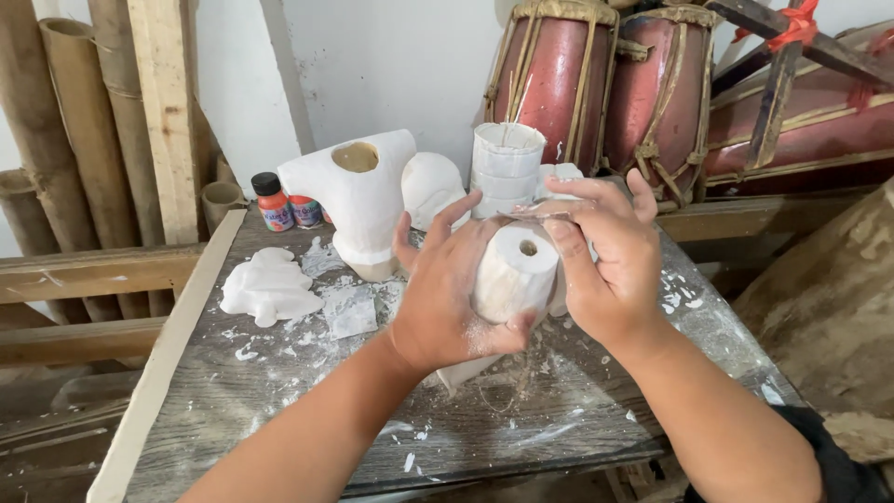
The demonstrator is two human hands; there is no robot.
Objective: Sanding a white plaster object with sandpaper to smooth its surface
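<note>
Plaster cylinder (515, 272) (hollow-centred) clamped between both hands (447, 298) above the table's (279, 410) open middle.

Wall: a plain white wall (391, 65) stood behind the work surface.
Table: a grey, weathered wooden table (279, 410) was flecked with white dust and chips.
Left side: thick bamboo poles (56, 121) and a pale wooden plank (168, 112) leaned upright against the wall.
Right side: red drums (596, 84) laced with cord stood at the back.
Light: soft, even daylight.
</note>
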